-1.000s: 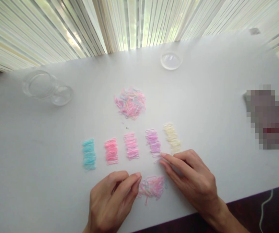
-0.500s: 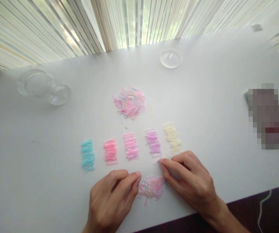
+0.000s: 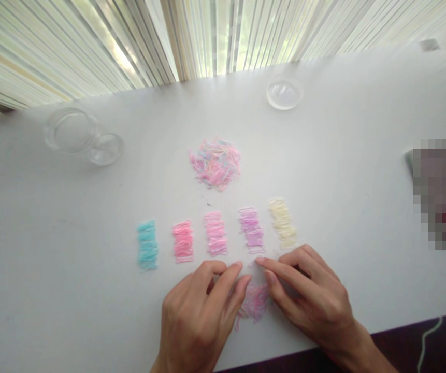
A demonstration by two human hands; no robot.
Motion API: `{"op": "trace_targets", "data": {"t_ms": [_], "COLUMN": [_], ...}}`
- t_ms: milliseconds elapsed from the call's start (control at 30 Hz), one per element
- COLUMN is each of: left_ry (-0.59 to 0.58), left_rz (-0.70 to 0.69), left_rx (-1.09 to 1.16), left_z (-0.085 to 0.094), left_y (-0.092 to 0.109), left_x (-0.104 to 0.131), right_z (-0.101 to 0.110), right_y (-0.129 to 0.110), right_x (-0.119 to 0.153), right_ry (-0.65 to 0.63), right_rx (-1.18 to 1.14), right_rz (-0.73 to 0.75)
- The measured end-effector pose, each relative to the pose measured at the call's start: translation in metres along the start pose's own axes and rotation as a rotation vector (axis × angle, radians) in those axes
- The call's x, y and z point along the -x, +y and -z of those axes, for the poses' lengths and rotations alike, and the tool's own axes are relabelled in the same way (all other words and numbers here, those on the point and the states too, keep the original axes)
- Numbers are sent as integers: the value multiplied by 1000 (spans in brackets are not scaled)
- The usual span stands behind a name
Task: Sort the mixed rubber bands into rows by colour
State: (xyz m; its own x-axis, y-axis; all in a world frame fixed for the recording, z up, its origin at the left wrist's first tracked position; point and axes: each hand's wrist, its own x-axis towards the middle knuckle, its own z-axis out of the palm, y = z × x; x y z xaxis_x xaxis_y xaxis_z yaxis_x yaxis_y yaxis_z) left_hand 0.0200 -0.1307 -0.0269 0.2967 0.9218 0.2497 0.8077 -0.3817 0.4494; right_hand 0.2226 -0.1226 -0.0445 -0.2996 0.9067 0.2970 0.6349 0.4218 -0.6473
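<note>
Thin stretchy loops like small rubber bands lie in rows sorted by colour: a blue row [image 3: 147,246], a coral-pink row [image 3: 183,242], a light-pink row [image 3: 215,234], a purple row [image 3: 252,230] and a cream row [image 3: 283,224]. Just below the purple row, my right hand [image 3: 314,292] rests its index fingertip at a pale loop [image 3: 251,263]; its thumb is apart from that finger. My left hand [image 3: 203,305] is close by on the left, thumb and index finger parted with nothing visible between them. Between both hands sits a small mixed pile [image 3: 256,303], partly covered by my left hand.
A larger mixed heap of loops [image 3: 217,165] lies behind the rows. Clear round dishes stand at the back: a large one [image 3: 70,132] and a small one [image 3: 106,149] at left, another [image 3: 285,94] right of centre. A pixelated object [image 3: 442,191] is at far right.
My left hand has moved right and its thumb and index finger have parted. My right thumb has come away from the index finger, with the loop on the table. The whole view has shifted slightly.
</note>
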Motion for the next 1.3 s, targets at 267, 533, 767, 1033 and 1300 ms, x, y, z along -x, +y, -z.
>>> {"op": "trace_targets", "data": {"t_ms": [267, 533, 767, 1033, 1300], "left_ry": [-28, -4, 8, 113, 85], "left_rz": [-2, -14, -8, 22, 15], "left_rx": [39, -74, -74, -134, -166], "left_z": [-10, 15, 17, 17, 12], "left_y": [10, -21, -32, -26, -28], "left_x": [-9, 7, 8, -1, -2], "right_z": [1, 2, 2, 2, 2], "right_y": [0, 1, 1, 2, 2], "right_x": [-1, -2, -2, -2, -1], "right_ry": [12, 30, 29, 34, 29], "right_rx": [-20, -52, -41, -46, -67], "right_rz": [-1, -11, 5, 10, -6]}}
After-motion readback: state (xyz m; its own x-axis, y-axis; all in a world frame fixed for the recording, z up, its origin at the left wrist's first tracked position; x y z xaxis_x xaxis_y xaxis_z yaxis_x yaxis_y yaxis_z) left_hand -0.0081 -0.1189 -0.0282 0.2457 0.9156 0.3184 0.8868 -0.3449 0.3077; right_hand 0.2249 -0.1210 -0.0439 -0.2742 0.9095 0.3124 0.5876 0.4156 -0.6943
